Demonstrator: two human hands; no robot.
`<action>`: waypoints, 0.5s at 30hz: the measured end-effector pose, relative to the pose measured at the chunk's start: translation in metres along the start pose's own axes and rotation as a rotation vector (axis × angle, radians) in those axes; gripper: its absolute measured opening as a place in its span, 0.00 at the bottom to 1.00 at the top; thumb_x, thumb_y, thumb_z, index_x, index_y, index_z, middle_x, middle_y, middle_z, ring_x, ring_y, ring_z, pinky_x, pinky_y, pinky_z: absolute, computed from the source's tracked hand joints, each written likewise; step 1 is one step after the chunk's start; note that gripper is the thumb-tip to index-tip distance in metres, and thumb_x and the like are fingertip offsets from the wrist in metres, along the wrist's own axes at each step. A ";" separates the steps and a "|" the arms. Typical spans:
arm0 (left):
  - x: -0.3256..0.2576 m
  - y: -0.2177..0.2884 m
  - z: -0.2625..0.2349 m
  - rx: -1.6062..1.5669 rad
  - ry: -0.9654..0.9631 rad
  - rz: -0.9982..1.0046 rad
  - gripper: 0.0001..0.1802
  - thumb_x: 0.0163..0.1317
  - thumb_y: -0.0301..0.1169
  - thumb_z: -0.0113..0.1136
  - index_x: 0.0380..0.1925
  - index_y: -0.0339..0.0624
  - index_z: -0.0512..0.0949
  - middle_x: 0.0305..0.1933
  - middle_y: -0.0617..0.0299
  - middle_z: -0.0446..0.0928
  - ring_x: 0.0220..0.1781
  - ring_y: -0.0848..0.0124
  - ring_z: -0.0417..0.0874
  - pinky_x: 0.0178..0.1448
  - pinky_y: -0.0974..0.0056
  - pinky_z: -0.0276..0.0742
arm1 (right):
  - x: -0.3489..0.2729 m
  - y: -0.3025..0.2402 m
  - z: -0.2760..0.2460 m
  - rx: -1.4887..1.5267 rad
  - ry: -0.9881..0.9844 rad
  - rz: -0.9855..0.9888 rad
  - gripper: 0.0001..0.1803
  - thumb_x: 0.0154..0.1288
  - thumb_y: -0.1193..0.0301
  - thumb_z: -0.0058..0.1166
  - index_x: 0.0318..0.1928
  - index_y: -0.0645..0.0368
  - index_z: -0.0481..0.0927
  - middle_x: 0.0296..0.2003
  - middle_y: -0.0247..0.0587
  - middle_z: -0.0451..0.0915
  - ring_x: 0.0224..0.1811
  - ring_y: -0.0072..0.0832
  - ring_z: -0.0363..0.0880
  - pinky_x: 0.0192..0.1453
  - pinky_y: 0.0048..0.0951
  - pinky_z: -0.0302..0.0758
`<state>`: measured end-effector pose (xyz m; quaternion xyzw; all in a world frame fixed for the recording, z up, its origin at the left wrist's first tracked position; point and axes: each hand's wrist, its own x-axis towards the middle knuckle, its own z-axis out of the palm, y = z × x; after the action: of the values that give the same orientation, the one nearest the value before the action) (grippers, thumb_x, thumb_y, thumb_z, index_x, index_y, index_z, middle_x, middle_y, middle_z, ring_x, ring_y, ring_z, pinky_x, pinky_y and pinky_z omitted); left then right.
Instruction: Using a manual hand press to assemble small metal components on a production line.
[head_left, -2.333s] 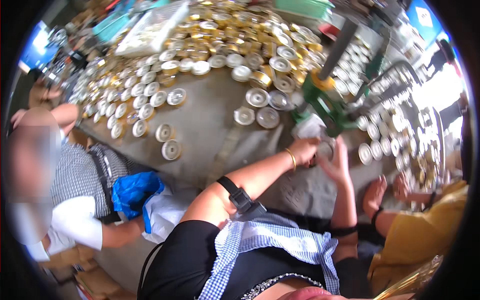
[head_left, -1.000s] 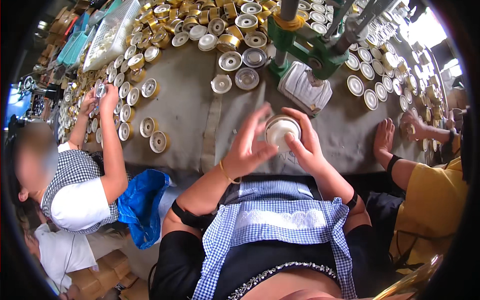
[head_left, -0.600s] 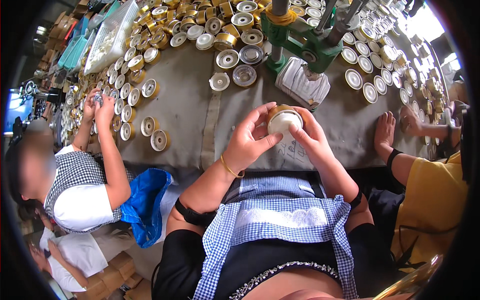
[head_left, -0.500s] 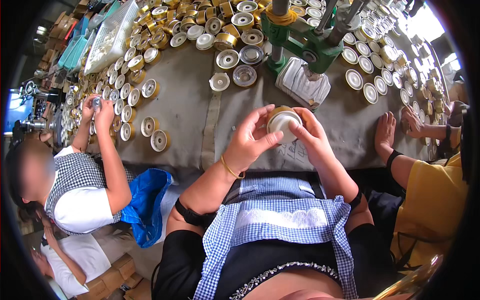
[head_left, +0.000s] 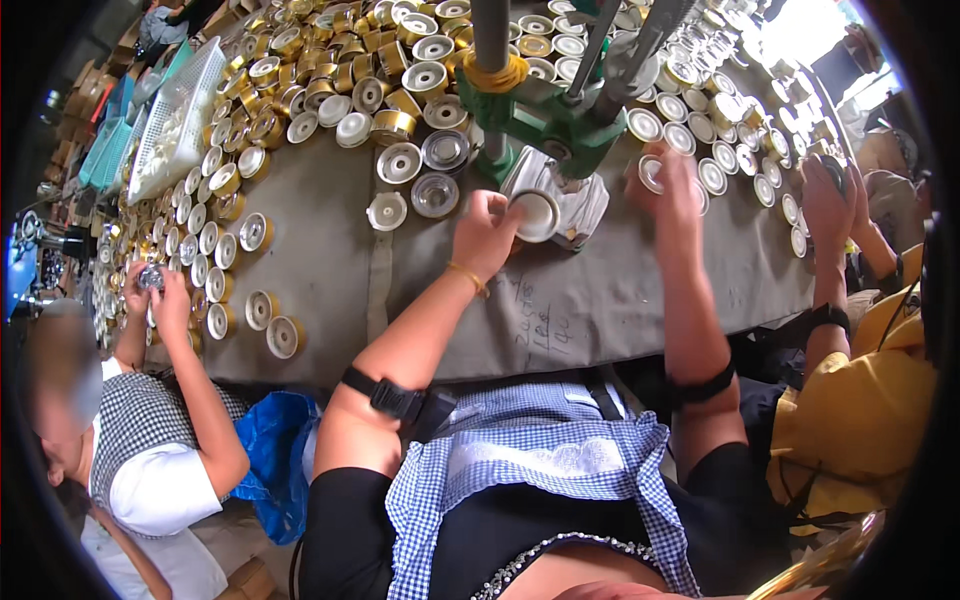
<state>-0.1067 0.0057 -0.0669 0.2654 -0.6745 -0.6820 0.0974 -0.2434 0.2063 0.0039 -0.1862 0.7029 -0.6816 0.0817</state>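
My left hand (head_left: 487,232) holds a round white-and-gold tin part (head_left: 534,214) at the base of a green hand press (head_left: 545,118), on its cloth-wrapped bed (head_left: 580,208). My right hand (head_left: 670,185) reaches farther right, fingers on a round white lid (head_left: 652,172) among the rows of lids. A gold bangle and a black strap sit on my left arm, and a black strap on my right.
The grey table (head_left: 330,270) carries many gold and white tin parts (head_left: 330,90) and a white mesh tray (head_left: 178,118). A person in a checked top (head_left: 140,440) works at the left, another in yellow (head_left: 860,400) at the right. A blue bag (head_left: 275,450) lies below the table edge.
Both hands held the tin part near my chest before. Now my left hand has carried it forward to the press, and my right hand has let go and reached to the lids on the right.
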 end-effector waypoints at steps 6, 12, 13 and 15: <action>0.030 0.043 0.042 0.028 -0.266 -0.173 0.26 0.71 0.39 0.43 0.67 0.49 0.58 0.20 0.52 0.78 0.15 0.66 0.81 0.17 0.63 0.77 | 0.123 -0.132 0.030 0.217 -0.123 -0.338 0.38 0.70 0.42 0.36 0.56 0.67 0.74 0.52 0.44 0.77 0.58 0.36 0.72 0.65 0.45 0.66; 0.040 0.031 0.043 -0.336 -0.176 -0.345 0.17 0.73 0.43 0.41 0.54 0.48 0.70 0.23 0.50 0.80 0.18 0.61 0.83 0.21 0.62 0.82 | 0.157 -0.089 -0.007 0.863 -0.440 -0.275 0.31 0.69 0.48 0.41 0.48 0.67 0.76 0.44 0.44 0.79 0.51 0.36 0.76 0.64 0.49 0.68; 0.042 0.034 0.051 -0.387 -0.215 -0.334 0.17 0.73 0.42 0.41 0.53 0.47 0.70 0.23 0.49 0.80 0.19 0.61 0.83 0.21 0.62 0.82 | 0.125 -0.077 -0.041 0.834 -0.428 -0.296 0.31 0.69 0.48 0.41 0.48 0.67 0.76 0.44 0.44 0.79 0.51 0.36 0.76 0.64 0.49 0.68; 0.041 0.025 0.042 -0.393 -0.211 -0.303 0.17 0.73 0.41 0.40 0.55 0.47 0.69 0.22 0.52 0.80 0.18 0.63 0.83 0.22 0.62 0.82 | 0.084 -0.050 -0.063 0.897 -0.344 -0.276 0.30 0.68 0.50 0.43 0.54 0.65 0.72 0.51 0.44 0.74 0.58 0.35 0.70 0.66 0.47 0.65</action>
<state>-0.1681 0.0204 -0.0544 0.2671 -0.4880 -0.8305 -0.0269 -0.3360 0.2335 0.0681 -0.3338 0.2857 -0.8806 0.1777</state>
